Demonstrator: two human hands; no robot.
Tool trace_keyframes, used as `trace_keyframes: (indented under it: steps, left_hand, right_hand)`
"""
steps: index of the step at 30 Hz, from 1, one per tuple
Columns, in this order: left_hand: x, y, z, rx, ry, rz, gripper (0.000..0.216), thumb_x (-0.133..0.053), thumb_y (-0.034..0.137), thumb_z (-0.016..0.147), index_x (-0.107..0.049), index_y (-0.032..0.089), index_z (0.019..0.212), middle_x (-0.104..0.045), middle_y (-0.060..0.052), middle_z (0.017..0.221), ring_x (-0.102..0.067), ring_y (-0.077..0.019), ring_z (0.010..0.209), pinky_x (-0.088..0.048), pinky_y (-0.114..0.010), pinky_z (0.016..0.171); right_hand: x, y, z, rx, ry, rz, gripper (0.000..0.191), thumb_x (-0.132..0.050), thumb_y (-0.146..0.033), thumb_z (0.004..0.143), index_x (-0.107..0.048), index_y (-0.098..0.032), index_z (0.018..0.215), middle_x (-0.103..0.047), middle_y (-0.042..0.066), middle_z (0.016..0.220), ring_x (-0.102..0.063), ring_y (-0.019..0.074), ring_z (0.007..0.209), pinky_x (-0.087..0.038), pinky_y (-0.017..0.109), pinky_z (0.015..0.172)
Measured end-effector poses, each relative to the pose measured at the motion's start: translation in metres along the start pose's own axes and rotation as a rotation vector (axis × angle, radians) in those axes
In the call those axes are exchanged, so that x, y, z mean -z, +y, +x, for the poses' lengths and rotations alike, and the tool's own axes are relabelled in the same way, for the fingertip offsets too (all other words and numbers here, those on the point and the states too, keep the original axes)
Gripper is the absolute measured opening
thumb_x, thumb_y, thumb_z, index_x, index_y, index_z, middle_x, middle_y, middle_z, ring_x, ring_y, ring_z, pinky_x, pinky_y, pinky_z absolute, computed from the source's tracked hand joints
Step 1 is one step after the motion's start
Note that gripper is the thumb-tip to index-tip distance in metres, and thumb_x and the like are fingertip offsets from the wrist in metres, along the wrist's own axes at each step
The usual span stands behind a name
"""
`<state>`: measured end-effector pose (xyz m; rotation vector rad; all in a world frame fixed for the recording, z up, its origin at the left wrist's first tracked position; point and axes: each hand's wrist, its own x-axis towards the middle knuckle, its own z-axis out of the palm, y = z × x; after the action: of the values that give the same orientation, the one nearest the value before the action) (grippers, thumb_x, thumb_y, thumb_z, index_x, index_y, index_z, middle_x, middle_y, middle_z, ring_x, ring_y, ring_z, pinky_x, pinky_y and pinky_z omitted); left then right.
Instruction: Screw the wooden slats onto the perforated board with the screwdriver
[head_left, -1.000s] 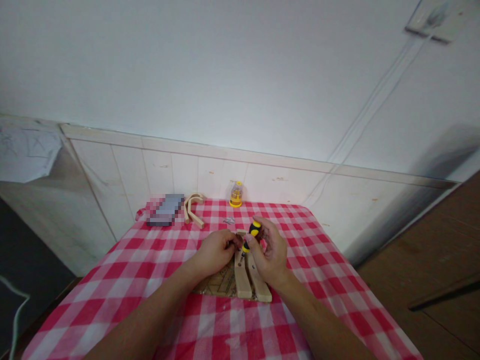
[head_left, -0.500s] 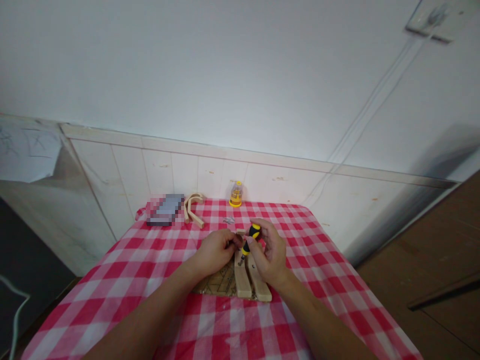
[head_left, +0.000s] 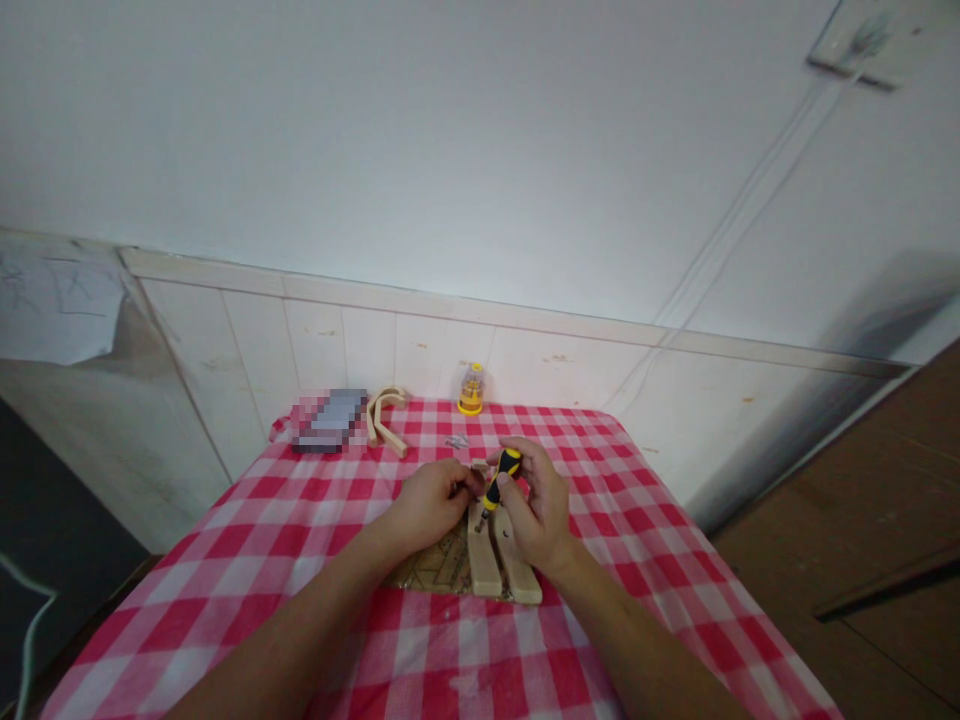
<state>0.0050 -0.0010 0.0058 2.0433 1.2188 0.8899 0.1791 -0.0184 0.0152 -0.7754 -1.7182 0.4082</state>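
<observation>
My right hand (head_left: 536, 505) is closed round a small yellow-and-black screwdriver (head_left: 501, 477), whose tip points down at a pale wooden slat (head_left: 480, 560). A second slat (head_left: 519, 568) lies beside it, both resting on a patterned board (head_left: 433, 568). My left hand (head_left: 431, 500) is pinched just left of the screwdriver tip, fingers together at the top of the slat; what it pinches is too small to make out.
A red-and-white checked cloth (head_left: 262, 520) covers the table. At the back stand a yellow screwdriver-bit holder (head_left: 471, 389), curved wooden pieces (head_left: 385, 418), a blurred grey object (head_left: 330, 420) and small metal screws (head_left: 456, 440). The table's right edge drops to a brown floor (head_left: 862, 520).
My right hand has shifted slightly left and lower with the screwdriver, its handle tilting a little. My left hand stays pinched in place.
</observation>
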Motion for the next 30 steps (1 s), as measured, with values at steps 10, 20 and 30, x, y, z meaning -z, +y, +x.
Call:
trace_keyframes:
  steps: [10, 20, 30]
  left_hand:
    - [0.0005, 0.0004, 0.0002, 0.000, -0.002, 0.006, 0.022, -0.052, 0.012, 0.080, -0.073, 0.018, 0.085, -0.076, -0.004, 0.089, -0.069, -0.0209, 0.085, -0.049, -0.030, 0.076]
    - [0.0018, 0.0038, 0.0000, 0.017, -0.004, 0.045, 0.021, -0.052, 0.014, 0.083, -0.073, 0.018, 0.085, -0.076, -0.005, 0.087, -0.068, -0.0207, 0.082, -0.047, -0.029, 0.073]
    - [0.0009, 0.0003, 0.0004, 0.014, -0.007, 0.035, 0.020, -0.052, 0.013, 0.081, -0.072, 0.017, 0.085, -0.075, -0.005, 0.087, -0.067, -0.0208, 0.081, -0.046, -0.028, 0.071]
  right_hand:
    - [0.0017, -0.0083, -0.0004, 0.037, -0.060, -0.019, 0.034, -0.054, -0.021, 0.090, -0.053, -0.025, 0.124, -0.071, 0.007, 0.100, -0.070, 0.0221, 0.085, -0.058, 0.036, 0.073]
    - [0.0005, -0.0043, -0.0001, 0.054, -0.020, -0.066, 0.035, -0.058, -0.021, 0.090, -0.055, -0.024, 0.125, -0.068, 0.006, 0.095, -0.066, 0.0194, 0.077, -0.055, 0.033, 0.069]
    - [-0.0025, -0.0058, 0.0010, 0.046, 0.021, -0.084, 0.034, -0.063, -0.020, 0.088, -0.056, -0.025, 0.121, -0.067, 0.003, 0.090, -0.064, 0.0167, 0.071, -0.052, 0.030, 0.065]
